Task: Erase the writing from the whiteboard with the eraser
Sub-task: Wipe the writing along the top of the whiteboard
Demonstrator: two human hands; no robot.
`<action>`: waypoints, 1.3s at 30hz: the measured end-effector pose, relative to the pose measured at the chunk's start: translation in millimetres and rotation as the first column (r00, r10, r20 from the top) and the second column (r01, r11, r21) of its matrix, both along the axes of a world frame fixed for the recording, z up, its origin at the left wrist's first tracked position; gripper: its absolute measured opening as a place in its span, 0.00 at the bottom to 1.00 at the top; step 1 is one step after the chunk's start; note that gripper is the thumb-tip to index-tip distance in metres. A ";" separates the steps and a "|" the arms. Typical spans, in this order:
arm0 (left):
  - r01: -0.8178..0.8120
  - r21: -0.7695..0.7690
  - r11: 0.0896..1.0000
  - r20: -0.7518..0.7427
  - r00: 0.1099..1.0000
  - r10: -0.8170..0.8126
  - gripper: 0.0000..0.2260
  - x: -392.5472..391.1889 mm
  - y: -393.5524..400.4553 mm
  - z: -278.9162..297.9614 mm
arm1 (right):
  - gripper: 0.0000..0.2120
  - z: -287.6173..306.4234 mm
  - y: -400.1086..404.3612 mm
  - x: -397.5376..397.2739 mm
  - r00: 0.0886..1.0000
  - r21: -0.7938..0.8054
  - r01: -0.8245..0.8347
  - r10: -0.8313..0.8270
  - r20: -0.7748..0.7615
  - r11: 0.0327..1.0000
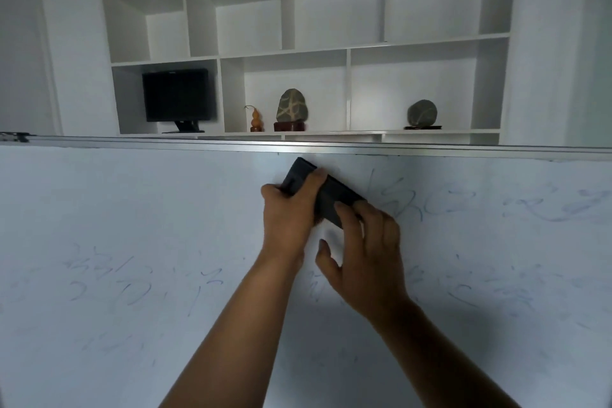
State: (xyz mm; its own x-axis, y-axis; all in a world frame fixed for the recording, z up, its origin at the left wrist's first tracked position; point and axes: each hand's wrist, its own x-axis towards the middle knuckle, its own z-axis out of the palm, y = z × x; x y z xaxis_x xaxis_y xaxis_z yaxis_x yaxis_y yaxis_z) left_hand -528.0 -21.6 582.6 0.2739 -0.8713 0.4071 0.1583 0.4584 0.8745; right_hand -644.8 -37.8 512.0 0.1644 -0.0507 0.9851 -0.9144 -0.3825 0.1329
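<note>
A white whiteboard (132, 209) fills the lower part of the head view, under a metal top rail. A black eraser (326, 194) lies tilted against the board just below the rail, near the middle. My left hand (291, 212) grips its upper left end. My right hand (364, 252) holds its lower right end with the fingertips. Faint blue writing (430, 199) runs to the right of the eraser. More faded blue strokes (109, 278) sit lower on the left and lower on the right.
The board's metal top rail (430, 151) runs across the view. Behind it stands a white shelf unit (347, 50) with a black monitor (177, 96), a small orange gourd (255, 119) and two stones on stands (291, 108).
</note>
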 end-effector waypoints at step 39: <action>-0.028 -0.664 0.747 0.736 -0.200 0.647 0.16 56.3 -55.4 84.6 | 0.24 3.2 -42.8 40.3 0.999 0.041 0.053 -0.052 -0.005 0.998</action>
State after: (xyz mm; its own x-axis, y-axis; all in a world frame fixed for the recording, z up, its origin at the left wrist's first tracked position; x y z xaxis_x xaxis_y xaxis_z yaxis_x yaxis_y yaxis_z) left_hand -471.7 -77.0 667.2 -0.4288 -0.5361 0.7271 -0.9012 0.3102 -0.3027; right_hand -604.4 -80.5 515.2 0.1641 -0.1002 0.9813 -0.9329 -0.3391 0.1214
